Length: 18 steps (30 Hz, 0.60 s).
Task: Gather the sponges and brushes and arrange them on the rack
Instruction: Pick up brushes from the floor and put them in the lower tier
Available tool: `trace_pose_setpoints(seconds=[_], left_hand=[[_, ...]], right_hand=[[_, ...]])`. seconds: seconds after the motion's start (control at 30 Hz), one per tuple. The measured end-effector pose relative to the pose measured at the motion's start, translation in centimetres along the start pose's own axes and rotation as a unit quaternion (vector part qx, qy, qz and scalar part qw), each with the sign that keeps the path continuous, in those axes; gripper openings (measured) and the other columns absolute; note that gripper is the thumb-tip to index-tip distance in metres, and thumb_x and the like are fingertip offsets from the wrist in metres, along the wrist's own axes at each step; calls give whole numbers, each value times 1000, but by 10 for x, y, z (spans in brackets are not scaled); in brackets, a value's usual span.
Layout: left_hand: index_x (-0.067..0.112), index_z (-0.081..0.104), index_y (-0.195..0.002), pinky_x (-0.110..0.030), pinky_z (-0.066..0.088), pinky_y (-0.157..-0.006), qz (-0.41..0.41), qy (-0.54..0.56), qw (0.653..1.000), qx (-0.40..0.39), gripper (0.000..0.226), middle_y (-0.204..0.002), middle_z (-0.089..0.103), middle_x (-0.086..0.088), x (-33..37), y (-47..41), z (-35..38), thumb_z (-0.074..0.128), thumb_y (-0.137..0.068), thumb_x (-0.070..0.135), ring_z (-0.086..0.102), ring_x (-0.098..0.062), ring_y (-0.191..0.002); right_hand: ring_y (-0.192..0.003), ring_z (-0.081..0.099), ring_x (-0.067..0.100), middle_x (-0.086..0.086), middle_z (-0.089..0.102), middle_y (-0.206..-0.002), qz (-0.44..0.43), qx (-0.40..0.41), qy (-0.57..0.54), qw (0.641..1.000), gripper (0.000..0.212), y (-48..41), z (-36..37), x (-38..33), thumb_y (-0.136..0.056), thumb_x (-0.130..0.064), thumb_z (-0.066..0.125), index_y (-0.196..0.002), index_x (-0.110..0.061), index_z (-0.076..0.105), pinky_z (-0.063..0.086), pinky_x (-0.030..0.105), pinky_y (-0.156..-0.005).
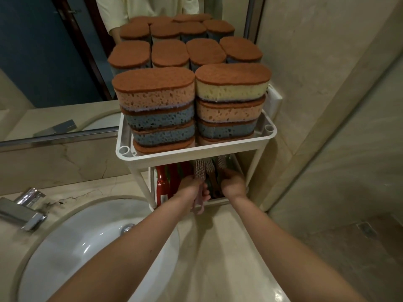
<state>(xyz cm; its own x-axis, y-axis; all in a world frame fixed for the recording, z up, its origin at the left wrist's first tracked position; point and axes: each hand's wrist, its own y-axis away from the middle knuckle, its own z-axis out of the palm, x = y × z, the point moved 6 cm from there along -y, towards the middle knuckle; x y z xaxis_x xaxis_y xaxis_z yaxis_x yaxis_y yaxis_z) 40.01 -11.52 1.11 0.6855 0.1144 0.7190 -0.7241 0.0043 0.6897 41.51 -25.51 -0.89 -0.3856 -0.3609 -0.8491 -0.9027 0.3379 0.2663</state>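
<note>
Tap (24,209) and basin (65,247): they sit at your far left on the worktop (229,247), well apart from the work.
Red brushes (162,182): they lie on the left of the lower shelf, handles towards you, so that side looks settled.
Left hand (192,188): your fingers curl round the handle of the pink brush (199,171), just above its end loop. A grip that far back lets you steer the head.
Pink brush: it points bristles-first under the top tier, at the middle of the lower shelf. It is probably going in beside the red ones.
Right hand (232,184): you reach into the right part of the lower shelf among darker brushes. Your fingers are hidden, so whether they grip anything cannot be told; perhaps they are making room.
Sponges (152,105): they stand in stacks filling the top tier of the rack (196,152), which leaves the shelf below for brushes.
</note>
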Motion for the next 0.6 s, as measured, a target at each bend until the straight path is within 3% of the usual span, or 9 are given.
trace_pose_setpoints(seconds=[0.1,0.17,0.2,0.27,0.33,0.4,0.5,0.6], left_hand=[[2,50,-117,-40,48,-87,-22,33,999,-6,21,-95,54,-14,-2,8,7,44,-101,14,58,-30,-87],[1,47,-127,-41,48,-92,-16,37,999,-12,29,-114,52,-18,-1,10,11,44,-100,11,55,-35,-113],[0,47,-127,-41,48,-92,-6,29,999,-14,29,-114,53,-18,0,10,12,44,-100,10,55,-35,-114],[-1,53,-118,-42,49,-92,21,-9,1000,-12,24,-100,59,-17,1,11,15,46,-99,11,59,-33,-101],[1,61,-106,-45,51,-95,50,-56,997,-11,19,-96,65,-18,2,11,19,51,-97,15,63,-32,-95],[6,66,-90,-45,51,-94,69,-71,995,-21,17,-88,68,-17,3,14,26,54,-95,17,66,-32,-92],[11,64,-72,-45,55,-88,84,-67,994,-21,22,-75,66,-14,4,13,35,56,-93,12,66,-32,-83],[13,64,-78,-33,54,-64,107,-65,992,-19,19,-65,64,-7,7,8,41,54,-94,9,61,-22,-65]], right_hand=[[-114,58,31,12,65,-124,-23,7,-16,1000,36,7,-7,-2,-93,1,47,-123,-8,64,47,29,-90],[-102,61,25,10,68,-114,-32,21,-47,998,27,13,-14,-1,-94,-5,49,-110,-12,70,48,28,-82],[-96,61,22,9,69,-109,-27,27,-71,997,23,16,-18,-1,-94,-7,51,-100,-16,71,48,28,-79],[-93,65,25,10,71,-104,-3,26,-124,992,24,23,-22,2,-93,-5,51,-85,-22,67,54,37,-83],[-84,69,29,13,72,-93,21,10,-152,988,23,33,-25,5,-95,-10,49,-85,-23,64,58,45,-78],[-69,69,25,10,71,-80,34,-19,-148,988,19,45,-27,9,-96,-17,47,-87,-18,63,59,38,-60],[-53,63,18,6,68,-70,63,-50,-125,989,23,60,-29,12,-95,-26,46,-81,-15,61,46,24,-42],[-42,53,16,5,65,-63,86,-46,-123,988,25,67,-32,17,-95,-25,45,-84,-14,63,37,21,-38]])
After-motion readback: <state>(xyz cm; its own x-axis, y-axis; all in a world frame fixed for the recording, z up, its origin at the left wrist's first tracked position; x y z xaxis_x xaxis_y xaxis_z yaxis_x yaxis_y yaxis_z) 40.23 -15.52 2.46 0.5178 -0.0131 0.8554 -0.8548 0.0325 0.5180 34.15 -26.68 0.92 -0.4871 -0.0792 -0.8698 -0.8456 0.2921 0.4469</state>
